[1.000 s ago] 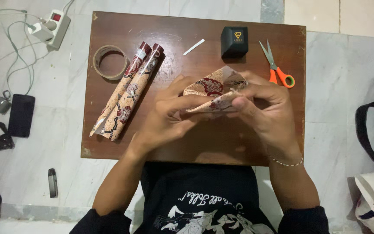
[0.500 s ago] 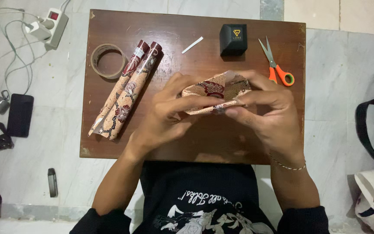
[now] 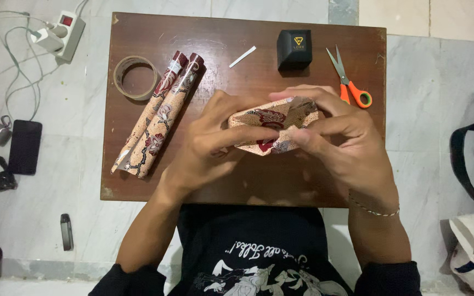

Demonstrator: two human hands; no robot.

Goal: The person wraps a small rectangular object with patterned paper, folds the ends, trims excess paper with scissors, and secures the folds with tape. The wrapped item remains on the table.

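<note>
A small parcel wrapped in beige floral paper [image 3: 270,123] sits above the middle of a low brown wooden table [image 3: 237,183]. My left hand [image 3: 209,148] grips its left side, with a finger laid across the top. My right hand [image 3: 341,142] holds its right end, fingers pressing a fold of the paper. Two rolls of the same floral paper [image 3: 157,115] lie diagonally to the left of my left hand.
A ring of brown tape [image 3: 134,77] lies at the table's far left. A black box [image 3: 294,49], a white strip [image 3: 242,56] and orange-handled scissors [image 3: 349,82] lie along the far edge. A phone [image 3: 24,147] and power strip [image 3: 64,34] rest on the floor left; bags right.
The parcel has turned a little between my hands and my fingers have shifted along its folds. Everything else on the table stays where it was.
</note>
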